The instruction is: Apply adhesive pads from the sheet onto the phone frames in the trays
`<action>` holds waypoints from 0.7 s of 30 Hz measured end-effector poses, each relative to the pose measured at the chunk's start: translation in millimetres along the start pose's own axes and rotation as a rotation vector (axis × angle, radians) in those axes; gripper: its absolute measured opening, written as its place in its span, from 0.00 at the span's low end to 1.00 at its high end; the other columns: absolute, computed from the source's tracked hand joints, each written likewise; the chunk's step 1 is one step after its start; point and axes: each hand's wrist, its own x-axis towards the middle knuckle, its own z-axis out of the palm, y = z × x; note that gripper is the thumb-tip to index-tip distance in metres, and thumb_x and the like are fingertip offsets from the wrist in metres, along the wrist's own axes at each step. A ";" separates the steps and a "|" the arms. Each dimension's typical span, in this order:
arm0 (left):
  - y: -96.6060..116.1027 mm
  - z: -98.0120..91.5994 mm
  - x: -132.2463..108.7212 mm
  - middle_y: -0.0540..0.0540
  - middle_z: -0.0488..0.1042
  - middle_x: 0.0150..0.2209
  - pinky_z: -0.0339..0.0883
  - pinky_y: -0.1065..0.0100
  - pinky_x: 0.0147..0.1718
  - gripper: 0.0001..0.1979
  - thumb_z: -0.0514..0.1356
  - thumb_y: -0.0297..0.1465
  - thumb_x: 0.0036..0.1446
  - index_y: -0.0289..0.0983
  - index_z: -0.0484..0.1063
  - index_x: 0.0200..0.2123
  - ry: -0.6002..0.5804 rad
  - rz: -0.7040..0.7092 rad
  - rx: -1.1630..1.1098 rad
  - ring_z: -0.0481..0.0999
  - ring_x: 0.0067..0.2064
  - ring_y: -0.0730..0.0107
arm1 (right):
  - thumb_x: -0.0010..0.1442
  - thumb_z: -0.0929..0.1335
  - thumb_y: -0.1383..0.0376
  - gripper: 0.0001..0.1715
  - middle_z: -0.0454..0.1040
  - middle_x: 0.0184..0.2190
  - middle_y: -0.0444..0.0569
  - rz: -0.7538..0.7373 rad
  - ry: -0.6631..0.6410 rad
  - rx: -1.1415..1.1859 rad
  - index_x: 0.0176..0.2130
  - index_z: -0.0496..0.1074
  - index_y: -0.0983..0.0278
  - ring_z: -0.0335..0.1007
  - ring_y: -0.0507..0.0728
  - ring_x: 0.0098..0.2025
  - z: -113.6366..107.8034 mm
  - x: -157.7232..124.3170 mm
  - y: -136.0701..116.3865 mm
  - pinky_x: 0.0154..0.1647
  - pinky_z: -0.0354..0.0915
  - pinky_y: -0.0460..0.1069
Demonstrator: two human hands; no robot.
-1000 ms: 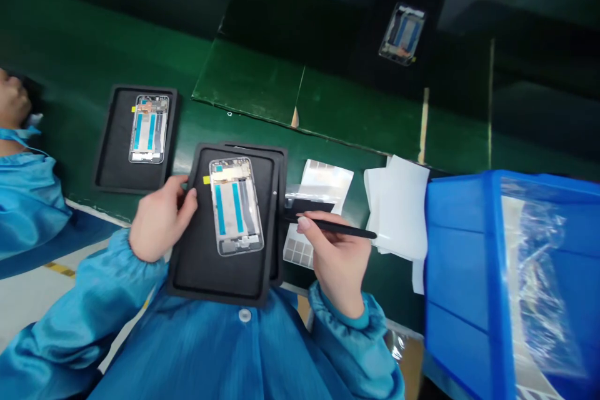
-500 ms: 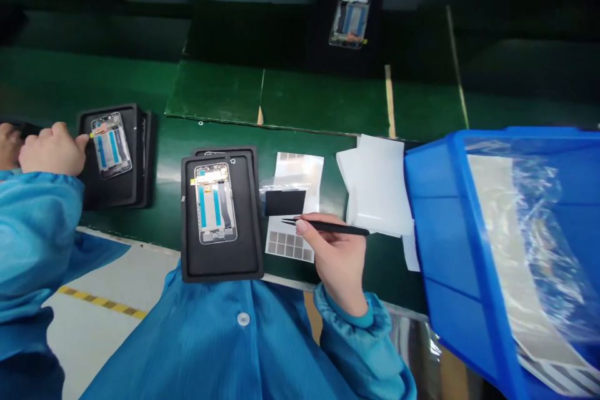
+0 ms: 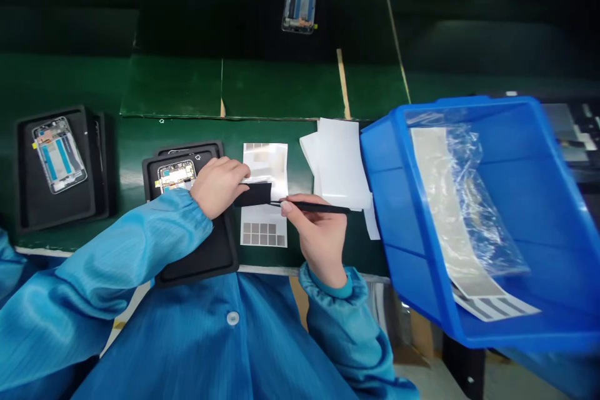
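Note:
My left hand (image 3: 219, 186) reaches across a black tray (image 3: 204, 262), thumb and fingertips closed at the left edge of a small black rectangular piece (image 3: 255, 194). Black tweezers (image 3: 319, 207) are in my right hand (image 3: 323, 240), their tips by the lower right of that piece. Beneath it lies a white sheet (image 3: 264, 215) with rows of grey square stickers (image 3: 260, 234). An opened phone (image 3: 174, 174) rests in the tray, its lower part hidden by my left sleeve.
At the right stands a blue bin (image 3: 407, 244) holding sticker strips and clear plastic. White sheets (image 3: 342, 165) lie beside it. Another stack of black trays (image 3: 28, 206) with an opened phone (image 3: 59, 155) is at the left. One more phone (image 3: 300, 7) lies at the back. A blue sleeve (image 3: 9, 269) shows at the left edge.
My left hand has moved right, from beside the left tray stack to the black piece. The tweezers' tips have come up to the piece. The view has shifted right.

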 end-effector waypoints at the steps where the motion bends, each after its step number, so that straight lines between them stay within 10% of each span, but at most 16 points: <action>1: -1.4 0.2 -0.8 0.47 0.81 0.41 0.65 0.59 0.42 0.06 0.66 0.30 0.59 0.38 0.76 0.40 0.004 0.003 -0.004 0.77 0.44 0.58 | 0.52 0.79 0.62 0.08 0.83 0.31 0.46 -0.025 -0.008 0.007 0.35 0.82 0.59 0.79 0.56 0.31 2.2 2.3 -0.7 0.33 0.76 0.51; 21: 0.3 -2.2 -15.1 0.48 0.81 0.30 0.61 0.63 0.32 0.11 0.59 0.34 0.67 0.37 0.79 0.35 0.223 0.161 0.082 0.77 0.33 0.65 | 0.54 0.78 0.66 0.07 0.84 0.36 0.46 -0.296 -0.074 -0.051 0.36 0.82 0.57 0.81 0.60 0.40 31.4 14.9 0.3 0.45 0.77 0.56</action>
